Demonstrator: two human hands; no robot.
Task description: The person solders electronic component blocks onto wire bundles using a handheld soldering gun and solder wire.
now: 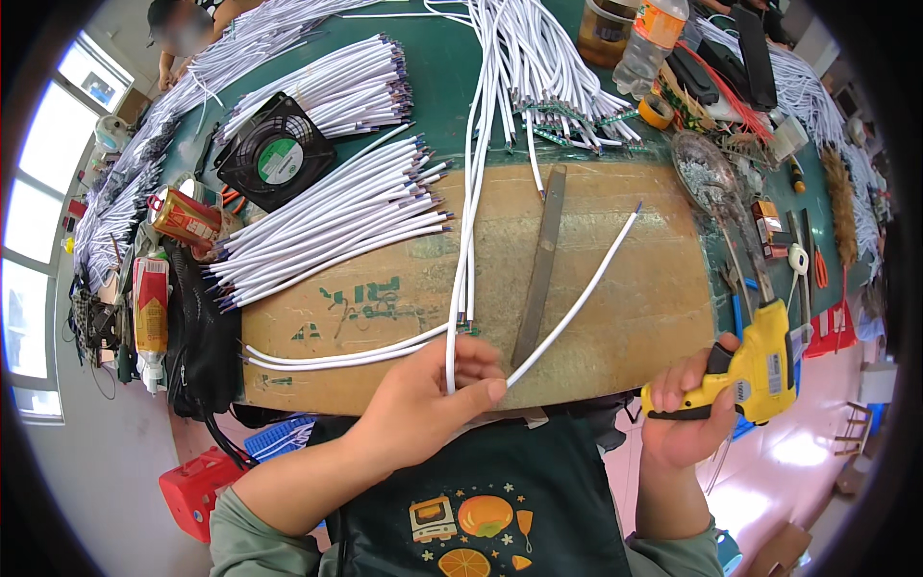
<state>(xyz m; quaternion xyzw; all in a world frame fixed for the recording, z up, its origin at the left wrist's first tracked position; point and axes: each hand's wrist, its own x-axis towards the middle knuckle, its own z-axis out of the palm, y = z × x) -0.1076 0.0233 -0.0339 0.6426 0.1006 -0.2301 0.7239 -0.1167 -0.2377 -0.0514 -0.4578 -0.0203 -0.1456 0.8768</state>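
My left hand (428,389) is closed around white cables at the near edge of a cardboard sheet (639,332). One white cable (582,300) runs from its fingertips up to the right, ending in a bluish tip. Others pass through or beside the fingers toward the far bundle; which ones are gripped is partly hidden. At the right, my right hand (687,404) grips a yellow soldering gun (767,370) by its handle. The gun's long front end points away, toward a metal dish (700,173) with greyish residue. A flat metal bar (541,260) lies between the cables.
Bundles of white cables (336,226) lie at left, with a black fan (276,152) among them. A larger bundle (562,82) sits at the far middle. Bottles (651,43), yellow tape (656,112) and tools crowd the right. Another person (183,29) is at the far left.
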